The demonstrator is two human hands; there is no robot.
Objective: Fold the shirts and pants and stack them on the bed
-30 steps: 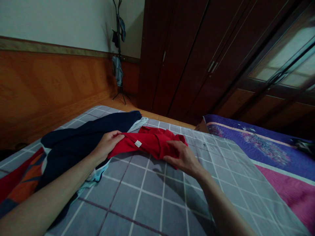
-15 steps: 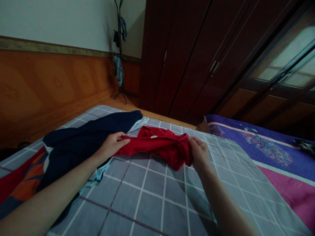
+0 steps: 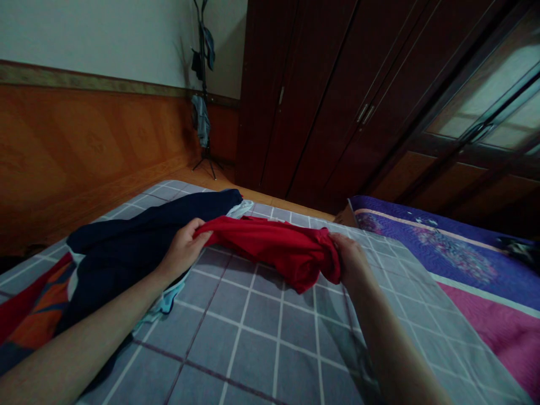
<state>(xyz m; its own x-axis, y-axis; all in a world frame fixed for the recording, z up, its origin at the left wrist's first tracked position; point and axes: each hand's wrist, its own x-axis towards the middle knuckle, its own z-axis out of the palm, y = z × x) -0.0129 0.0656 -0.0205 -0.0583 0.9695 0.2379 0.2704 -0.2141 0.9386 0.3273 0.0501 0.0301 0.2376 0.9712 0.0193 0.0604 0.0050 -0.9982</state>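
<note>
A bright red, soft cloth garment (image 3: 270, 244) spans two bare hands at the centre of the frame.
The person's left hand (image 3: 183, 247), left of centre, pinches one end between thumb and fingers; the right hand (image 3: 350, 256), right of centre, grips the other end, its fingertips partly hidden. Below spreads a grey fabric bedsheet with white grid lines (image 3: 253, 337); a crumpled navy-blue cloth garment (image 3: 135, 247) lies at centre-left, beside the left hand.

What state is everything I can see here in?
Red garment: creased, held at both ends.
Left hand: closed on its left end.
Right hand: closed on its right end.
Navy clothing: rumpled, lying on the checked sheet.
Wardrobe doors: shut.
Coat stand: upright, things hanging on it.
</note>
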